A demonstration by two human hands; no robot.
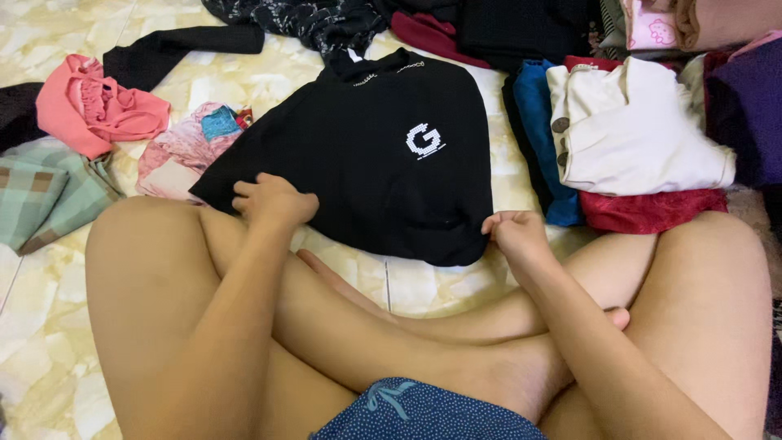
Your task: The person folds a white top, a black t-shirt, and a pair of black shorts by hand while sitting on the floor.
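Head view: black shirt (383, 155) spread flat on the tiled floor (49, 342), logo side up, just beyond the crossed legs. Left hand (273, 200) curled, fingers (248, 189) pinching the shirt's near left corner. Right hand (515, 232) closed, fingers (495, 222) gripping the near right hem. Right of the right fingers, touching the shirt's edge: folded pile with cream top (643, 134) over blue and red cloth. Left of the left fingers: pink garment (98, 110), checked cloth (41, 195).
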